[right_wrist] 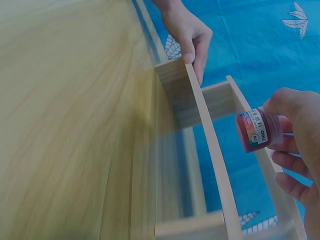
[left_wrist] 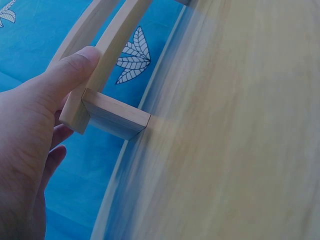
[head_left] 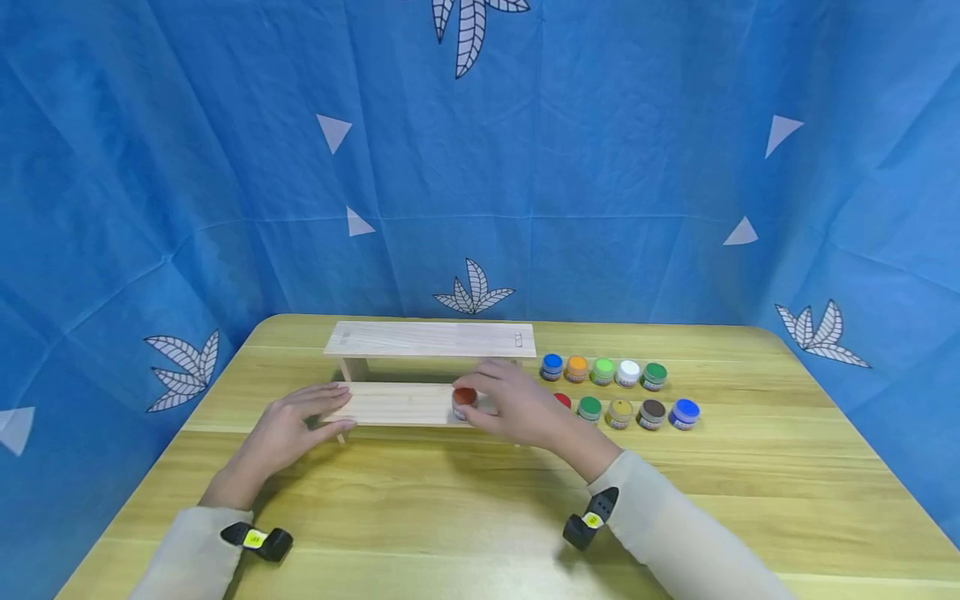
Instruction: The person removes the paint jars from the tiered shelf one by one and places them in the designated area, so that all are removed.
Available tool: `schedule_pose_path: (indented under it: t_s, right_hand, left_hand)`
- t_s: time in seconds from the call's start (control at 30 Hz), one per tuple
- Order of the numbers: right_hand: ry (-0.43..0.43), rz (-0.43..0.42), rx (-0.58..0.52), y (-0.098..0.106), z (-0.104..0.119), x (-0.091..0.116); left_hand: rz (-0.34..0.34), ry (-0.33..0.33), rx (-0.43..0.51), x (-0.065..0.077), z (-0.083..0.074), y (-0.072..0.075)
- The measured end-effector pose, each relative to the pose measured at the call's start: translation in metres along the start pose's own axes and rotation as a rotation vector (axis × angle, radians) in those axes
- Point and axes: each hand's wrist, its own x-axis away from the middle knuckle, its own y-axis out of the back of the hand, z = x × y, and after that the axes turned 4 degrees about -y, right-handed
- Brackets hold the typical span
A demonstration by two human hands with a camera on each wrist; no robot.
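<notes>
A two-step wooden rack stands on the table, its upper board [head_left: 431, 339] behind and its lower board [head_left: 397, 404] in front. My left hand [head_left: 292, 429] grips the lower board's left end; in the left wrist view the thumb [left_wrist: 82, 59] lies along the board's front edge and the fingers reach behind. Between thumb and fingers, my right hand [head_left: 517, 408] pinches a small reddish-brown paint jar [head_left: 465, 398] over the right part of the lower board. In the right wrist view the jar's printed label [right_wrist: 255, 129] shows, the jar close over the board.
Right of the rack, paint jars stand in two rows. The back row runs from a blue jar [head_left: 552, 367] to a dark green jar [head_left: 654, 376]. In front, a red jar [head_left: 562, 401] is partly hidden by my right hand; a blue jar [head_left: 684, 413] ends that row. A blue cloth [head_left: 637, 167] hangs behind the table.
</notes>
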Motion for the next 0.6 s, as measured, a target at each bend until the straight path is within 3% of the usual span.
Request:
schedule_pose_path:
  t_s: [0.4, 0.6]
  right_hand:
    - [-0.043, -0.077, 0.007, 0.017, -0.036, 0.036]
    - [-0.109, -0.063, 0.024, 0.027, -0.050, 0.055]
  left_hand:
    - [0.004, 0.018, -0.009, 0.000, -0.001, 0.000]
    - [-0.003, 0.004, -0.018, 0.000, 0.001, -0.001]
